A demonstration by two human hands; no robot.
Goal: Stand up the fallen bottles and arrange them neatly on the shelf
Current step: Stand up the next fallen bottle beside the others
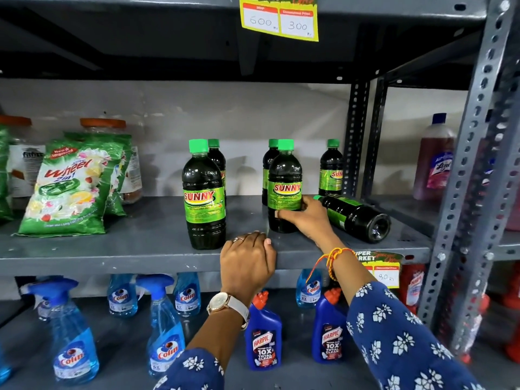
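My right hand (305,218) is at the centre of the frame, its grip wrapped around the lower half of an upright Sunny bottle (284,187): thumb across the front under the label, fingers behind. My left hand (247,257) lies curled over the front lip of the grey metal shelf (112,249) just below, pinching nothing.

Every Sunny bottle is clear plastic with a green cap and green label, filled nearly to the neck with very dark liquid. A second upright one (204,195) stands near the front edge, left of centre. Three more stand at the back: one (218,159) behind that bottle, one (268,167) behind the bottle I hold, one (332,170) by the rear post. The fallen bottle (356,216) lies on its side right of my hand, cap toward my knuckles, base pointing to the lower right.

Bare shelf lies between the two front bottles and along the back wall. Green Wheel detergent bags (70,190) lean at centre left, well apart from the bottles. The perforated upright (461,209) closes the shelf at right. On the lower shelf stand blue Colin sprays (73,342) and Harpic bottles (263,336).
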